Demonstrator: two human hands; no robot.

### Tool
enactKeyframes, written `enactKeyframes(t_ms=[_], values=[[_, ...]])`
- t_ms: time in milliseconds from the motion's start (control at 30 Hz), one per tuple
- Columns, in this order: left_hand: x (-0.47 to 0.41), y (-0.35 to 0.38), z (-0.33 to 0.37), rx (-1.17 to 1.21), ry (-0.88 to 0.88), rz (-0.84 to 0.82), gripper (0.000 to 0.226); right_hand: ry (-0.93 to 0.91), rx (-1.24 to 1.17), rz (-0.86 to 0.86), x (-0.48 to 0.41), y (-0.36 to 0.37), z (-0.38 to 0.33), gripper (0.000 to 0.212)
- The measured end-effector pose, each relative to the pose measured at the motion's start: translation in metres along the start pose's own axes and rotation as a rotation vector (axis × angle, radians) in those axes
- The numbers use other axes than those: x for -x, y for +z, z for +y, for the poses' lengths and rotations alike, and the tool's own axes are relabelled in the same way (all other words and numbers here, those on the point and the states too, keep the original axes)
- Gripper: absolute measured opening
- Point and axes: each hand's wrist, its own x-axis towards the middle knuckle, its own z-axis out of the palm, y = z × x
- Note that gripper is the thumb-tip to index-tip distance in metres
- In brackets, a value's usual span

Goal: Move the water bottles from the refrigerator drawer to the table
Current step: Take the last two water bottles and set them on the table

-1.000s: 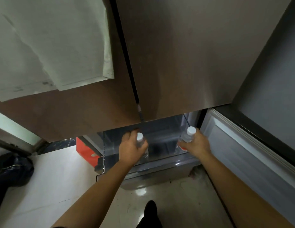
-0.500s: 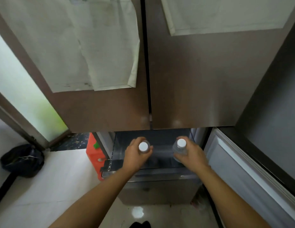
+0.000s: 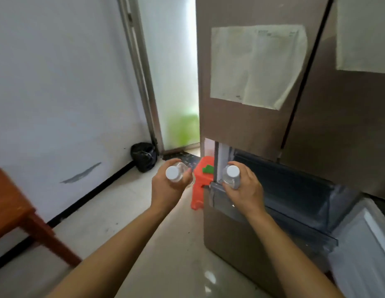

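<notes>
The left hand (image 3: 165,188) has its fingers curled tight around a clear water bottle (image 3: 176,174), the white cap pointing up toward the camera, just left of centre frame. The right hand (image 3: 244,190) is wrapped the same way around a second water bottle (image 3: 231,177), also cap-up, just right of centre. The two bottles sit near each other at about the same height, apart and not touching. Both forearms run from the hands down to the bottom edge of the frame. Under and to the right of the right hand the refrigerator drawer (image 3: 294,203) stands pulled open, dark inside, running toward the lower right; both bottles are outside it, the right one over its near left corner, the left one over the pale floor (image 3: 114,211). Between the hands, further back, stands an orange plastic stool (image 3: 199,186). Above the drawer rise the brown refrigerator doors (image 3: 241,125) with paper sheets (image 3: 256,65) stuck on. A wooden table (image 3: 13,207) shows at the left edge, and a black bag (image 3: 143,155) sits by the doorway
</notes>
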Motion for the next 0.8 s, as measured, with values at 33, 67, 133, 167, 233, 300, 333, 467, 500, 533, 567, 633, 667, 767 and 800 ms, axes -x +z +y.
enactKeyframes(t_ms=[33,67,133,167,233,300,333,467,500,533,567,633,667,767,800], values=[[0.001,-0.028,-0.005,-0.013,-0.025,0.047,0.026,-0.012,-0.028,-0.032,-0.001,0.014,-0.021,0.054],[0.001,-0.058,-0.013,-0.038,-0.051,0.099,0.025,-0.028,-0.055,-0.059,0.001,0.029,-0.042,0.054],[0.005,-0.121,-0.032,-0.086,-0.068,0.199,0.028,-0.084,-0.099,-0.108,0.010,0.064,-0.085,0.055],[0.009,-0.154,-0.044,-0.107,-0.073,0.250,0.030,-0.121,-0.122,-0.133,0.015,0.084,-0.107,0.056],[0.017,-0.222,-0.068,-0.159,-0.099,0.344,0.034,-0.179,-0.176,-0.201,0.028,0.128,-0.156,0.059],[0.028,-0.290,-0.092,-0.190,-0.133,0.445,0.036,-0.216,-0.218,-0.277,0.043,0.177,-0.208,0.061],[0.034,-0.326,-0.105,-0.196,-0.154,0.497,0.034,-0.231,-0.234,-0.315,0.053,0.201,-0.237,0.062],[0.064,-0.467,-0.154,-0.216,-0.211,0.653,0.028,-0.321,-0.294,-0.451,0.100,0.306,-0.358,0.064],[0.071,-0.501,-0.164,-0.228,-0.224,0.693,0.029,-0.349,-0.307,-0.489,0.113,0.332,-0.390,0.064],[0.078,-0.535,-0.175,-0.244,-0.237,0.733,0.029,-0.372,-0.318,-0.533,0.125,0.356,-0.420,0.062],[0.084,-0.567,-0.186,-0.263,-0.247,0.764,0.030,-0.393,-0.335,-0.573,0.137,0.378,-0.449,0.061],[0.094,-0.626,-0.204,-0.311,-0.276,0.803,0.034,-0.418,-0.365,-0.640,0.158,0.418,-0.500,0.058],[0.097,-0.652,-0.213,-0.337,-0.295,0.819,0.038,-0.424,-0.377,-0.672,0.167,0.434,-0.523,0.059],[0.099,-0.718,-0.239,-0.378,-0.327,0.870,0.043,-0.487,-0.392,-0.748,0.187,0.479,-0.580,0.057],[0.098,-0.736,-0.249,-0.386,-0.341,0.883,0.043,-0.509,-0.389,-0.764,0.191,0.492,-0.597,0.056]])
